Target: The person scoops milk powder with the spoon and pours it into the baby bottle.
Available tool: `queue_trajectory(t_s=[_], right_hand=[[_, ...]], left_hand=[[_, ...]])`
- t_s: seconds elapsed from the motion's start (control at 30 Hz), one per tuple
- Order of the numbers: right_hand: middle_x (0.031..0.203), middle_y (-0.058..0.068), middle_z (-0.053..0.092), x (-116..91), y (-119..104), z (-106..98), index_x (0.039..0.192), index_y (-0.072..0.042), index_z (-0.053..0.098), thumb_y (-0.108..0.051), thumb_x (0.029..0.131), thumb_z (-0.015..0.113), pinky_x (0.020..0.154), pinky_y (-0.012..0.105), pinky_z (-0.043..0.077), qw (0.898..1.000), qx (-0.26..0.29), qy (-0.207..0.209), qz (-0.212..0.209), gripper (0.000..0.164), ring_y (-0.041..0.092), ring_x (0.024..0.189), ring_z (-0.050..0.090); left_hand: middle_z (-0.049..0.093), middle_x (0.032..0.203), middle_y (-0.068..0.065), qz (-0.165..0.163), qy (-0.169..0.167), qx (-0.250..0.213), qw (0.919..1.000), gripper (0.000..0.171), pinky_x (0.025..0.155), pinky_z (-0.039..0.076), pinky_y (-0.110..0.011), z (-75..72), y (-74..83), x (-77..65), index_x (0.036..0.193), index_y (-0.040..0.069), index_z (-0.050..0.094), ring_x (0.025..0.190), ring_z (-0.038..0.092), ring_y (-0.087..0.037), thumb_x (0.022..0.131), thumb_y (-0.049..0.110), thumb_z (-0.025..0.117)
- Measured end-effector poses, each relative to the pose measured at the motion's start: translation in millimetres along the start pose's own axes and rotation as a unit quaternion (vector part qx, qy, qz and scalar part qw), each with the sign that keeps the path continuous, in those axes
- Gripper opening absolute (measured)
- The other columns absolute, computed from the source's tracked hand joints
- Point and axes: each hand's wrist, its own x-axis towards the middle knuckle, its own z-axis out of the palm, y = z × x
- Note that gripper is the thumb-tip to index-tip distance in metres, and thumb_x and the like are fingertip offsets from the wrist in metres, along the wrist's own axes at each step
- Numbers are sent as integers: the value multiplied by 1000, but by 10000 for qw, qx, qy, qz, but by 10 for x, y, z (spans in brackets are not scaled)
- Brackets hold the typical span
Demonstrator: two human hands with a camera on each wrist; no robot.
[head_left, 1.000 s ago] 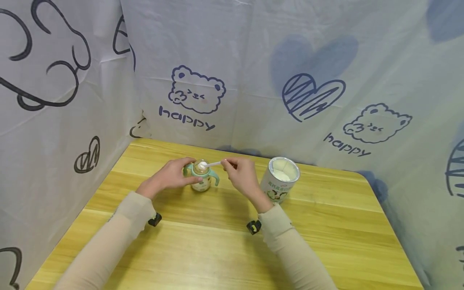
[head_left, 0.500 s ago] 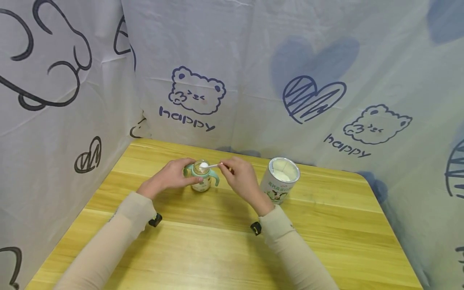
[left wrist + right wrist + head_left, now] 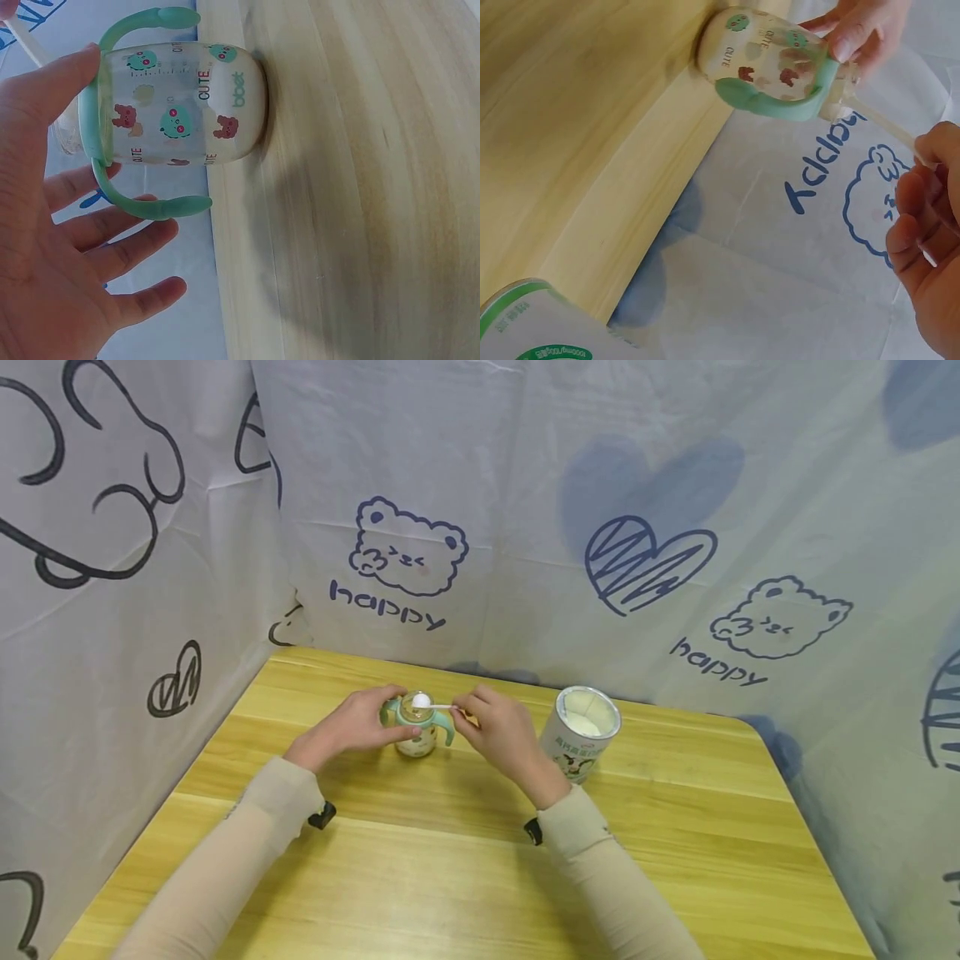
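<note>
A baby bottle (image 3: pixel 417 745) with a mint-green collar and two handles stands uncapped on the wooden table. Pale contents show low in it in the left wrist view. My left hand (image 3: pixel 352 727) grips its collar between thumb and fingers; the other fingers spread loosely behind a handle (image 3: pixel 154 208). Thumb and fingers of my right hand (image 3: pixel 501 731) pinch the thin handle of a white scoop (image 3: pixel 889 127). The scoop's round white end is at the bottle's mouth; whether powder is still in it I cannot tell.
Right of my right hand stands an uncovered milk powder can (image 3: pixel 573 752), with pale powder inside. The wooden table (image 3: pixel 420 885) ends at a printed cloth (image 3: pixel 510 527) hanging behind and at both sides.
The scoop has turned over the bottle's mouth: white powder showed in it earlier, now a smooth round white shape. My right hand has rotated slightly; my left hand and the bottle stay put.
</note>
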Motion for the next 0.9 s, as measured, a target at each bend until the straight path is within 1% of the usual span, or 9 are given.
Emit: queue_trajectory(t_s=[0.07,0.17,0.33,0.53,0.63,0.9], right_hand=[[87,2,71,-10,9,12,99,-9,81,-13,96,78,51,22,49,9997,-105,123,-201,6,10,59,61],[87,1,70,-22,18,20,99,-10,82,-13,96,78,49,22,48,9988,-228,243,-371,6,10,57,59],[88,1,70,-34,30,11,100,-10,82,-14,97,77,50,24,50,9976,-360,290,-523,7,11,58,62],[86,1,69,-37,41,1,100,-11,83,-15,93,82,48,23,49,9961,-482,308,-668,8,10,57,60],[86,1,69,-37,43,1,100,-12,83,-15,92,83,48,23,49,9957,-527,298,-706,8,10,56,60],[85,2,70,-54,49,3,101,-10,83,-14,94,81,49,24,50,9971,-409,280,-579,9,11,57,61]], left_hand=[[62,147,-17,-11,1,-27,10000,82,112,51,-57,4,2,2,152,10,52,132,61,-37,89,56,79],[61,148,-16,-14,6,-25,10000,81,112,51,-57,6,9,1,152,13,52,131,61,-36,89,56,79],[62,147,-15,0,22,8,10000,81,111,52,-57,3,19,5,151,14,53,130,62,-36,89,58,79],[61,149,-16,-42,43,44,10000,82,110,52,-57,3,6,21,151,14,54,131,61,-37,88,60,79],[60,149,-17,-43,49,41,10000,82,110,51,-58,6,-2,24,151,14,54,133,60,-38,88,61,79],[59,151,-19,-22,42,44,10000,83,112,50,-60,13,-25,19,152,12,54,135,58,-40,88,61,78]])
